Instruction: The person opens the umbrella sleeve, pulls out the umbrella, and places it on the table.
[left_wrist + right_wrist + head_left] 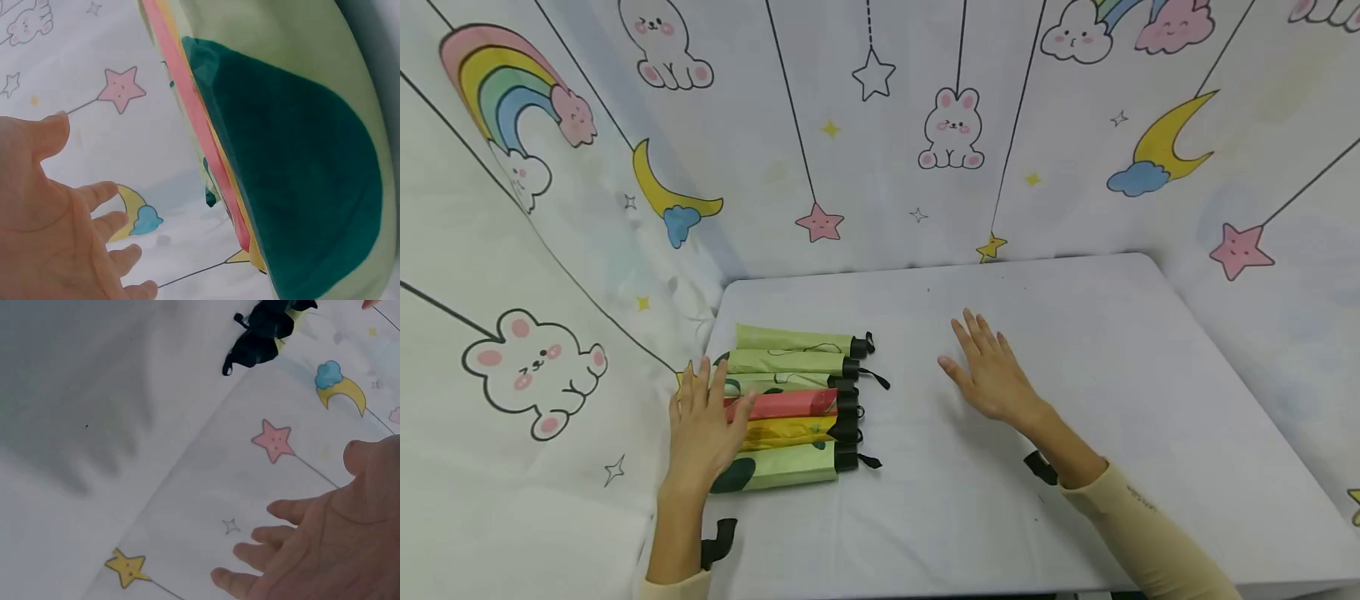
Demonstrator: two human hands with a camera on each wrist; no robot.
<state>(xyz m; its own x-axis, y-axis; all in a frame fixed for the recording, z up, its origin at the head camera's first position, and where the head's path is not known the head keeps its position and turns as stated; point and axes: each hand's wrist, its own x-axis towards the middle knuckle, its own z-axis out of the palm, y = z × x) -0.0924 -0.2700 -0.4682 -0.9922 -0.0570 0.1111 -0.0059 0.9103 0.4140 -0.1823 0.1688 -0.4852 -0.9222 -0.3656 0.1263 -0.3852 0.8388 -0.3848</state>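
Several folded umbrellas lie side by side on the left part of the table, their black ends pointing right. The nearest is a light green umbrella (797, 468) with dark green patches; beyond it come a yellow umbrella (786, 432), a red umbrella (801, 404) and more light green umbrellas (790, 340). My left hand (703, 433) is held over their left ends, fingers extended and holding nothing; the left wrist view shows it apart from the green umbrella (300, 169). To the right of the row, my right hand (996, 379) hovers above the table with fingers spread, grasping nothing.
A white cloth covers the table (925, 517). Behind and at both sides hang white curtains (880, 167) printed with rabbits, stars, moons and rainbows. Black wrist straps (718, 542) show on both arms. Short cords (871, 461) stick out from the umbrella ends.
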